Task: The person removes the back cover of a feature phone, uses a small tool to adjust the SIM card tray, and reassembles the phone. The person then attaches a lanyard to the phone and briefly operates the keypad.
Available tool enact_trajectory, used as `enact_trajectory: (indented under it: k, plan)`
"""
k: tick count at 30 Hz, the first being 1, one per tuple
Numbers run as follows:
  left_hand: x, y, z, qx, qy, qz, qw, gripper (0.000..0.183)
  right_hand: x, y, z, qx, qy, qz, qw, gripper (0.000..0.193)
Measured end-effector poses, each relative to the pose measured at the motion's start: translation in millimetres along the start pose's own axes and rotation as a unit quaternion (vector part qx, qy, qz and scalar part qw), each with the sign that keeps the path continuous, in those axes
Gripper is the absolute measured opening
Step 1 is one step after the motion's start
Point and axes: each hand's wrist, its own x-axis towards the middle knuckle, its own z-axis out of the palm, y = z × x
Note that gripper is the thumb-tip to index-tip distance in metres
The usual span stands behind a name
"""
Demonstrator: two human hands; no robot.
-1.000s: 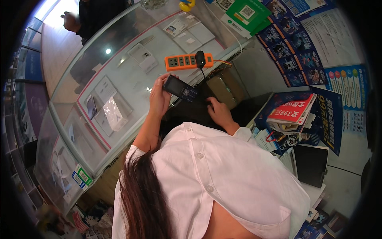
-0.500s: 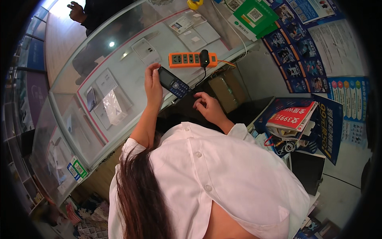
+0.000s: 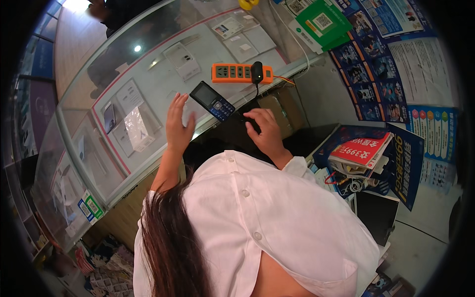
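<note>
A dark mobile phone with a keypad rests face up at the near edge of the glass display counter, its screen dark. Just left of it, my left hand is raised with the fingers apart and nothing in them. My right hand is beside the phone's keypad end, thumb and fingers curled round a thin black charging cable. The cable's tip is hard to make out against the dark gap below. From there it runs up to a black charger plugged into an orange power strip.
Boxed phones and accessories lie under the counter glass. Green payment-code signs stand at the back right. Red leaflets and coiled white cable lie on the right, above a dark screen. Another person's dark sleeve shows at the far left.
My left hand has let go of the phone and drawn back to the left, its fingers spreading. The phone now rests on the counter edge. My right hand has shifted slightly right.
</note>
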Motion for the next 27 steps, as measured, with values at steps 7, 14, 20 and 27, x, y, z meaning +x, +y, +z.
enact_trajectory:
  k: [7, 14, 20, 27]
  plan:
    - [8, 21, 12, 0.074, -0.088, -0.017, 0.993, 0.133, 13, 5, 19, -0.152, -0.046, -0.039, 0.987, 0.030]
    - [11, 26, 20, 0.104, -0.100, -0.028, 0.989, 0.136, 19, 2, 26, -0.131, -0.025, -0.081, 0.988, 0.021]
    - [13, 28, 19, 0.096, -0.088, -0.038, 0.991, 0.137, 21, 6, 32, -0.121, -0.017, -0.116, 0.986, 0.019]
    - [12, 25, 22, 0.104, -0.088, -0.027, 0.990, 0.137, 19, 9, 36, -0.115, -0.015, -0.110, 0.987, 0.019]
